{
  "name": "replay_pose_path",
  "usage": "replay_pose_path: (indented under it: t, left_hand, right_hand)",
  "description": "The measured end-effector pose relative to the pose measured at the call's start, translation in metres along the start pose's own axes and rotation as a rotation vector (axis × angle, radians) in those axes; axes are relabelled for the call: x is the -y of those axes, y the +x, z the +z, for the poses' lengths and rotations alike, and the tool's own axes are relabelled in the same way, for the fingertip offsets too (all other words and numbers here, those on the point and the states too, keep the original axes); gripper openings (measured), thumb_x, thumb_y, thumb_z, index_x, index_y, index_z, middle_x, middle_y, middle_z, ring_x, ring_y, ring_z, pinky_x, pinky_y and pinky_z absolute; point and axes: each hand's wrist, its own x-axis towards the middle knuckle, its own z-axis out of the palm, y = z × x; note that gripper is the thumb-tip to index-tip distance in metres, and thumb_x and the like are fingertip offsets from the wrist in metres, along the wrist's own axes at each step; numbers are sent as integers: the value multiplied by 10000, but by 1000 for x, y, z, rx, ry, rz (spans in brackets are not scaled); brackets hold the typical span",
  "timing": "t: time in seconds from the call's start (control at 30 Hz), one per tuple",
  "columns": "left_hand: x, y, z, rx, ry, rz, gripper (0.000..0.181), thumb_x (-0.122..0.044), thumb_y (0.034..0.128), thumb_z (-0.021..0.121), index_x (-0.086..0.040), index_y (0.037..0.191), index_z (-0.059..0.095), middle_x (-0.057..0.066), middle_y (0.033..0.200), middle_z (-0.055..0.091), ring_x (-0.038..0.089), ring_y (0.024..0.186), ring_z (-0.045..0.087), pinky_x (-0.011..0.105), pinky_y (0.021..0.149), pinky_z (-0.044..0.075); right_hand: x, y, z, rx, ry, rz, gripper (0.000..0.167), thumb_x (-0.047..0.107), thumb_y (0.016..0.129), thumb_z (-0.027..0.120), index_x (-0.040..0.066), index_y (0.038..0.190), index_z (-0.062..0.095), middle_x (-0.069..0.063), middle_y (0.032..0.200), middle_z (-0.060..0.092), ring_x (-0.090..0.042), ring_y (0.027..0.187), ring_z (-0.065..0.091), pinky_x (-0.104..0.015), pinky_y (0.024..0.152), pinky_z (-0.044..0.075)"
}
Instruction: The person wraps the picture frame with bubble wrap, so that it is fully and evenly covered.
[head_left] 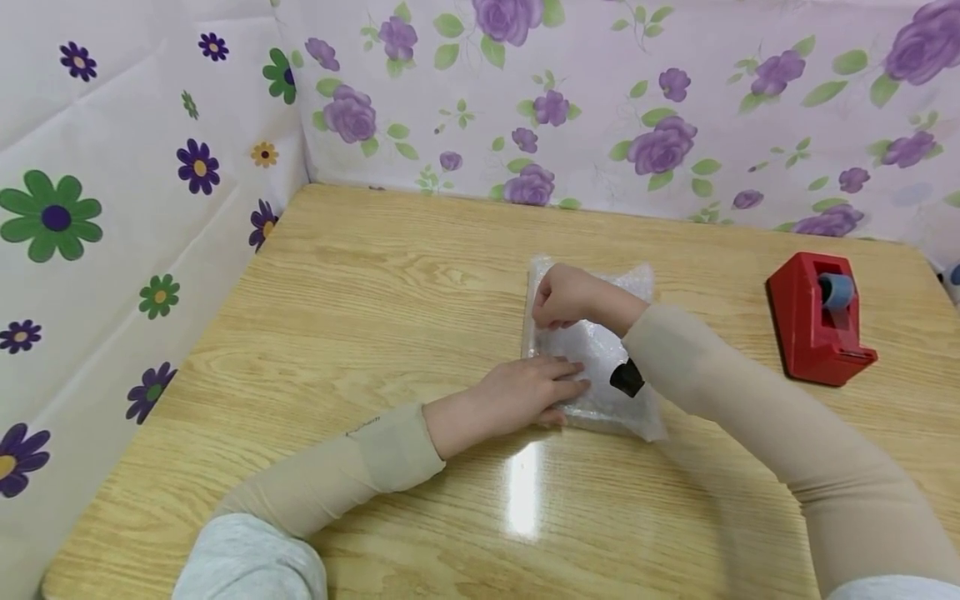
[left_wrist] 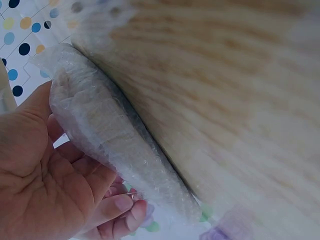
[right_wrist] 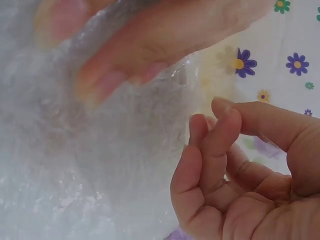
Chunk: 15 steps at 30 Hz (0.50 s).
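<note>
A bubble-wrapped package lies flat on the wooden table. My left hand rests on its near left part, fingers spread and fairly straight over the wrap. Above the package's left edge is my right hand, its fingers bent and the thumb meeting the index fingertip. In the left wrist view, a thin clear strip, apparently tape, shows at the right fingertips. The wrap fills the left side of the right wrist view, beside the curled right fingers. How far the strip extends is hard to tell.
A red tape dispenser with a bluish roll stands on the right of the table. Flower-patterned sheets border the back and left. A small black wrist camera sits under the right wrist, over the package.
</note>
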Motion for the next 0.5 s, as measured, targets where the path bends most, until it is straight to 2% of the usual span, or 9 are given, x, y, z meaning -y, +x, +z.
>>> replay_pose_path:
  t: [0.13, 0.23, 0.4, 0.5]
  left_hand:
    - [0, 1, 0, 2, -21, 1, 553, -404, 899, 582, -159, 1387, 498, 38, 1460, 452, 197, 1342, 423, 290, 1115, 355]
    - [0, 1, 0, 4, -32, 1, 557, -406, 902, 575, -154, 1392, 491, 47, 1466, 442, 205, 1343, 421, 297, 1116, 356]
    - [0, 1, -1, 17, -42, -3, 560, -401, 907, 570, -153, 1401, 478, 45, 1477, 427, 205, 1356, 404, 302, 1125, 343]
    - [0, 1, -1, 22, -52, -9, 565, -401, 906, 570, -154, 1405, 473, 45, 1481, 421, 203, 1363, 395, 306, 1129, 338]
  right_hand:
    - [1, -2, -2, 7, 11, 30, 148, 18, 788, 672, -47, 922, 674, -30, 683, 636, -100, 617, 585, -223, 586, 519]
    - [1, -2, -3, 21, 16, 49, 196, 24, 785, 682, -66, 959, 670, -50, 713, 655, -106, 636, 605, -249, 631, 550]
    - [-3, -5, -9, 61, 30, 85, 172, 87, 800, 698, -35, 922, 685, -22, 695, 671, -96, 658, 626, -282, 714, 572]
    - [-7, -8, -13, 77, 47, 95, 140, 118, 813, 690, -11, 865, 679, 2, 655, 658, -85, 634, 606, -265, 707, 569]
